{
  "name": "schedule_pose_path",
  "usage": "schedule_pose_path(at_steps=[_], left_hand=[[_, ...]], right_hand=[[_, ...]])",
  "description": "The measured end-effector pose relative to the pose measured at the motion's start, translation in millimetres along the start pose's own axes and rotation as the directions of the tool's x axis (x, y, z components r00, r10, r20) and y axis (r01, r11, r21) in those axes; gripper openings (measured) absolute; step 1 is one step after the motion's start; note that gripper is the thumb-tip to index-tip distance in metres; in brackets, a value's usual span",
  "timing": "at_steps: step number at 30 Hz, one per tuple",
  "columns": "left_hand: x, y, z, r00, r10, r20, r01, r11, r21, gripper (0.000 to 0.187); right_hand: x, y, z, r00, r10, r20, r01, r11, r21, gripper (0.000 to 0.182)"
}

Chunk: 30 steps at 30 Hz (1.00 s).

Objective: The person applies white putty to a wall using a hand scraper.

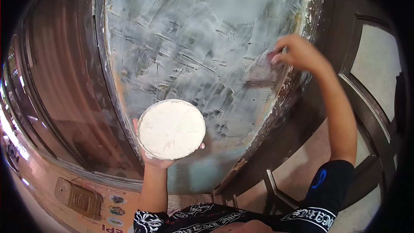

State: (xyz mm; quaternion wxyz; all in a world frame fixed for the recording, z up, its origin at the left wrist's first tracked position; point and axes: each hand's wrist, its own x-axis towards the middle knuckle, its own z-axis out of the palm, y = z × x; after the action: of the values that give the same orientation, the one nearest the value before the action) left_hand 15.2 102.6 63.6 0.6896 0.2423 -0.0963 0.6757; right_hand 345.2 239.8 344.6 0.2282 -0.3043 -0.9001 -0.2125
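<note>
My left hand point(158, 161) supports a round tub point(139, 136) from below, with the fingers wrapped about its side. Pale white putty point(172, 128) fills the tub nearly to the rim; its depth is hidden. Up and to the right, my right hand point(297, 54) grips a putty knife point(261, 71) by its reddish handle. The wide blade lies against the lower right part of a panel point(181, 47), close to its right edge. Grey-white smears and dark streaks cover the panel. The blade is slightly blurred.
A chipped, paint-spotted frame point(282, 92) runs along the panel's right side, with a dark frame point(110, 60) on the left. Brown grillwork with pale panes point(375, 69) stands at right. A brown plastic stool point(79, 198) rests on a printed orange sheet point(114, 190) at lower left.
</note>
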Motion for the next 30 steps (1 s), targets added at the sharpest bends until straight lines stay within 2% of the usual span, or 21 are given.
schedule_pose_path(at_steps=[1, 2, 3, 6, 8, 9, 10, 12, 13, 14, 15, 16, 17, 18, 19, 23, 25, 26, 27, 29, 30], left_hand=[[0.9, 1.1, -8.2, 0.999, 0.022, -0.041, -0.020, 0.999, 0.039, 0.098], [1.7, 1.6, -12.0, 0.996, 0.045, -0.082, -0.038, 0.996, 0.081, 0.098], [2.6, -0.6, -6.8, 0.997, 0.023, -0.076, -0.020, 0.999, 0.039, 0.097], [1.8, -1.7, -12.1, 1.000, 0.018, -0.025, -0.015, 0.993, 0.117, 0.092], [2.2, -4.5, -5.6, 1.000, 0.024, -0.013, -0.022, 0.989, 0.144, 0.092], [2.0, -4.5, -6.9, 0.998, 0.038, -0.045, -0.032, 0.991, 0.132, 0.092], [2.4, -3.4, -7.8, 0.996, 0.051, -0.076, -0.042, 0.992, 0.123, 0.094], [1.3, -0.2, -9.2, 0.995, 0.070, -0.078, -0.062, 0.994, 0.092, 0.093], [0.1, 1.9, -10.3, 0.993, 0.083, -0.085, -0.078, 0.995, 0.060, 0.092], [0.0, 2.0, -6.4, 0.993, 0.081, -0.087, -0.077, 0.995, 0.058, 0.092], [-0.6, 2.1, 0.8, 0.996, 0.057, -0.071, -0.056, 0.998, 0.008, 0.091], [-1.0, 2.2, 4.1, 0.998, 0.034, -0.053, -0.036, 0.998, -0.042, 0.091], [-1.9, 3.1, 0.5, 0.998, 0.032, -0.059, -0.035, 0.998, -0.044, 0.091], [-1.7, 4.0, -5.1, 0.997, 0.044, -0.058, -0.043, 0.999, 0.027, 0.091], [-1.7, 4.7, -8.4, 0.997, 0.057, -0.054, -0.052, 0.994, 0.099, 0.091], [-1.0, 6.7, -7.9, 0.998, -0.011, 0.054, 0.005, 0.994, 0.113, 0.092], [-1.8, 6.8, -8.5, 0.995, 0.038, -0.087, -0.040, 0.999, -0.017, 0.094], [-2.0, 6.2, -9.2, 0.986, 0.056, -0.158, -0.069, 0.994, -0.081, 0.095], [-0.5, 9.0, -21.3, 0.992, 0.056, -0.113, -0.047, 0.996, 0.080, 0.095], [0.8, 8.1, -15.7, 0.994, 0.053, -0.100, -0.046, 0.996, 0.071, 0.095], [1.2, 7.5, -13.8, 0.995, 0.046, -0.090, -0.040, 0.997, 0.065, 0.094]], right_hand=[[3.9, -0.6, 7.1, 1.000, -0.001, -0.001, 0.001, 1.000, -0.004, 0.024], [8.2, -0.3, 11.5, 1.000, -0.012, -0.023, 0.010, 0.995, -0.100, 0.025], [11.7, 1.7, 12.0, 0.999, -0.024, -0.045, 0.015, 0.981, -0.193, 0.026], [41.7, 31.0, -41.4, 0.970, 0.161, -0.182, -0.179, 0.980, -0.091, 0.028], [57.1, 64.7, -87.6, 0.922, 0.097, -0.374, -0.169, 0.972, -0.165, 0.029], [60.4, 79.1, -109.5, 0.910, 0.048, -0.411, -0.126, 0.978, -0.165, 0.031], [63.1, 100.0, -132.9, 0.916, 0.187, -0.355, -0.252, 0.957, -0.146, 0.030], [55.0, 100.9, -143.2, 0.910, 0.205, -0.361, -0.214, 0.977, 0.018, 0.027], [40.3, 61.3, -121.0, 0.958, 0.167, -0.232, -0.151, 0.985, 0.088, 0.026], [32.3, 46.0, -96.8, 0.969, 0.098, -0.228, -0.109, 0.993, -0.038, 0.024], [21.0, 27.2, -65.0, 0.971, 0.078, -0.227, -0.091, 0.995, -0.045, 0.022], [12.5, 10.5, -37.0, 0.988, 0.136, -0.078, -0.131, 0.989, 0.071, 0.019], [4.0, -5.3, -13.0, 0.995, 0.071, 0.065, -0.076, 0.994, 0.080, 0.021], [-7.2, -6.8, 17.7, 0.997, -0.014, 0.070, 0.013, 1.000, 0.013, 0.024], [-13.6, -18.6, 36.0, 0.991, 0.002, 0.130, 0.003, 0.999, -0.039, 0.026], [-9.4, -22.6, 54.0, 0.988, 0.048, 0.148, -0.029, 0.992, -0.124, 0.023], [8.9, -2.7, 34.1, 0.996, 0.081, -0.047, -0.089, 0.968, -0.233, 0.020], [23.4, 8.1, 15.0, 0.988, 0.150, -0.038, -0.153, 0.978, -0.141, 0.022], [33.9, 18.6, -6.9, 0.984, 0.149, -0.095, -0.167, 0.957, -0.237, 0.026], [55.2, 37.8, -54.8, 0.959, 0.223, -0.174, -0.242, 0.965, -0.098, 0.029], [63.4, 61.5, -74.8, 0.962, 0.117, -0.247, -0.145, 0.985, -0.097, 0.029]])
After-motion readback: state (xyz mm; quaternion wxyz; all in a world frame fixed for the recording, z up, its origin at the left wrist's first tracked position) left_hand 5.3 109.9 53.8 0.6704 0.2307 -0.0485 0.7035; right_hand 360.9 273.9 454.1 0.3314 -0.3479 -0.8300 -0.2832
